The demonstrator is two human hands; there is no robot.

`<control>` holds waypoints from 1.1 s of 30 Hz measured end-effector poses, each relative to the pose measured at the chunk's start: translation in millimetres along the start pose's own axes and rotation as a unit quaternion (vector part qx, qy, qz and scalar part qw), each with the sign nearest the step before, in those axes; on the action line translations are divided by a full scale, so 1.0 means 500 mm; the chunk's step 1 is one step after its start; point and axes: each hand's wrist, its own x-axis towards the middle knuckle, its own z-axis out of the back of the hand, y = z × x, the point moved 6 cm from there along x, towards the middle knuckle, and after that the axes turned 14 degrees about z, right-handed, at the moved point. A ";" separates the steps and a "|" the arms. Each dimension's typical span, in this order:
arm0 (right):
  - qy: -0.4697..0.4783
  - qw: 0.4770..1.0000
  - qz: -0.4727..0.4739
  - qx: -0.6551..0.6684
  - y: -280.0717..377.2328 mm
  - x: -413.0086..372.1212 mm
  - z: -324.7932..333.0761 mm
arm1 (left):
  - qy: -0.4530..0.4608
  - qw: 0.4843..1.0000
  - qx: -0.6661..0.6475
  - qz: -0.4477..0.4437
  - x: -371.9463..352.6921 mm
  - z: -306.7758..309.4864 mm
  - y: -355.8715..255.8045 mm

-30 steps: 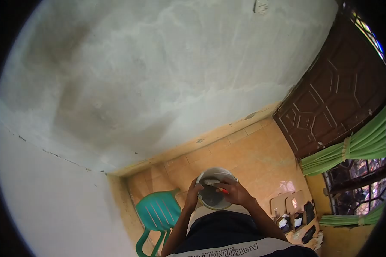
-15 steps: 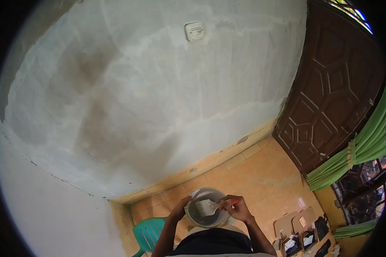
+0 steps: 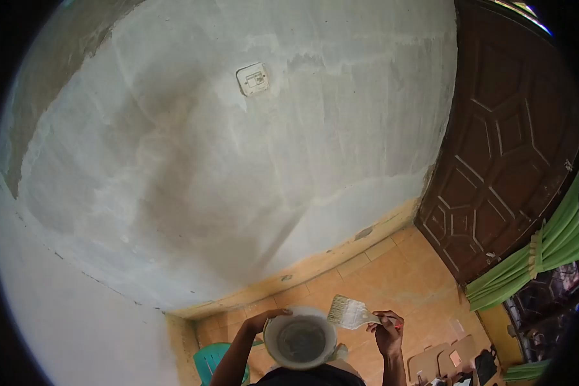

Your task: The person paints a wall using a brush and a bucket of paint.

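My left hand (image 3: 269, 318) grips the left rim of a round bucket (image 3: 269, 350) held against my front. Greyish, wet-looking material covers the inside of the bucket. In my right hand (image 3: 386, 331) is a wide paintbrush (image 3: 352, 313), its fingers closed round the handle. The brush is outside the bucket, just right of its rim, with its bristles pointing left. White paint coats the lower part of the brush. A bit of red shows at the handle's end.
Ahead stands a patchy grey-white wall (image 3: 341, 135) with a switch plate (image 3: 253, 80). A brown panelled door (image 3: 505, 141) and green curtain (image 3: 560, 238) are at right. A green plastic chair (image 3: 212, 361) stands at lower left; brown boards (image 3: 431, 363) lie at lower right on the tiled floor (image 3: 392, 270).
My right hand has lifted the paintbrush out of the bucket and moved it to the right. The bucket has tilted, showing more of its inside. The camera view has shifted.
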 end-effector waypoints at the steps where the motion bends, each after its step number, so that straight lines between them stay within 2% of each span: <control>1: -0.016 1.000 0.015 0.008 0.005 0.016 0.003 | 0.002 1.000 0.003 -0.003 0.012 0.011 0.021; 3: -0.022 0.999 0.014 0.026 -0.002 0.050 0.002 | 0.080 0.992 -0.057 0.079 0.053 0.015 0.066; 5: -0.054 0.997 0.015 0.058 -0.023 0.085 0.001 | 0.110 0.988 -0.057 0.091 0.096 0.022 0.056; 6: -0.043 0.997 0.015 0.065 -0.022 0.110 -0.013 | 0.100 0.961 -0.142 0.217 0.118 0.030 0.068; 7: -0.041 0.997 0.020 0.058 -0.027 0.135 -0.022 | 0.089 0.911 -0.221 0.337 0.139 0.039 0.078; 8: -0.041 0.997 0.015 0.070 -0.038 0.154 -0.034 | 0.094 0.913 -0.220 0.331 0.171 0.061 0.072; 9: -0.043 0.996 0.010 0.082 -0.048 0.177 -0.043 | 0.152 0.977 -0.075 0.129 0.215 0.082 0.019; 10: -0.021 0.997 0.004 0.079 -0.056 0.200 -0.054 | 0.202 0.973 0.074 -0.081 0.226 0.090 -0.054; 11: -0.022 0.997 0.015 0.076 -0.064 0.233 -0.065 | 0.208 0.971 0.080 -0.089 0.255 0.106 -0.092; 13: -0.046 0.990 0.011 0.136 -0.087 0.290 -0.090 | 0.146 0.983 -0.077 0.078 0.329 0.125 -0.128; 14: -0.054 0.983 0.005 0.174 -0.075 0.325 -0.134 | 0.149 0.989 0.004 0.005 0.366 0.136 -0.143; 15: -0.053 0.984 0.010 0.170 -0.076 0.359 -0.156 | 0.152 0.988 0.004 0.000 0.396 0.153 -0.145; 17: -0.123 0.981 0.031 0.148 -0.086 0.415 -0.169 | 0.160 0.987 -0.012 -0.026 0.443 0.188 -0.144; 19: -0.097 0.985 0.058 0.133 -0.085 0.470 -0.197 | 0.168 0.984 -0.024 -0.045 0.477 0.230 -0.136; 22: 0.022 0.995 0.094 -0.001 -0.048 0.538 -0.273 | 0.181 0.980 -0.048 -0.070 0.510 0.268 -0.128; 23: 0.022 0.995 0.096 0.002 -0.036 0.562 -0.281 | 0.183 0.978 -0.054 -0.080 0.523 0.281 -0.133; 25: 0.035 0.994 0.068 -0.081 -0.015 0.610 -0.294 | 0.185 0.975 -0.067 -0.102 0.552 0.307 -0.145; 27: 0.085 0.952 0.166 -0.241 0.014 0.677 -0.348 | 0.186 0.974 -0.077 -0.107 0.557 0.314 -0.170; 28: 0.123 0.910 0.228 -0.323 0.030 0.713 -0.373 | 0.094 0.964 -0.218 0.120 0.558 0.330 -0.179; 29: 0.148 0.882 0.251 -0.370 0.059 0.747 -0.412 | -0.006 0.877 -0.343 0.336 0.533 0.331 -0.156; 30: 0.172 0.851 0.270 -0.416 0.094 0.773 -0.458 | 0.050 0.986 -0.150 0.061 0.537 0.366 -0.176; 31: 0.179 0.812 0.280 -0.479 0.133 0.796 -0.506 | 0.050 0.985 -0.152 0.065 0.550 0.372 -0.163; 33: 0.199 0.768 0.330 -0.511 0.197 0.831 -0.589 | 0.035 0.942 -0.304 0.134 0.552 0.389 -0.160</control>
